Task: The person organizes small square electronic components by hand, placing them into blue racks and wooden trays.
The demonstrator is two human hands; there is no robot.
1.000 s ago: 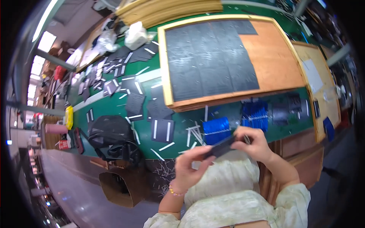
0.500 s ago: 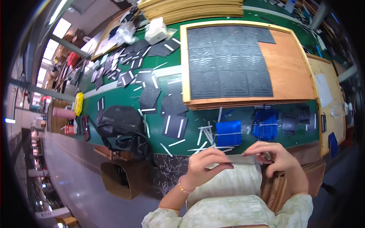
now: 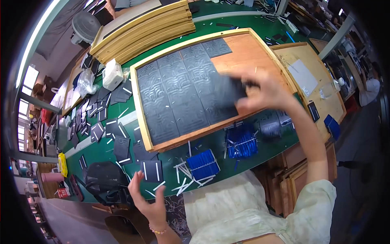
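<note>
Placement step: right hand (image 3: 270, 92) fingers pinch a dark patterned tile (image 3: 229, 92) above the wooden tray (image 3: 260, 49)'s bare board. Left hand (image 3: 148, 199), fingers released, hovers near a striped square (image 3: 151, 171). Lowering flush beside the laid tiles (image 3: 178, 89) seems next.

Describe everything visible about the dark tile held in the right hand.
The tile is a thin, flat, dark grey square, blurred by motion, so its surface pattern cannot be made out. The right hand pinches its right edge between the fingers and holds it roughly level over the wooden tray, above the edge of the grey patterned tiles already laid there, beside the tray's bare wood. Whether it touches those tiles cannot be told. The left hand is far from it, near the table's front edge.
</note>
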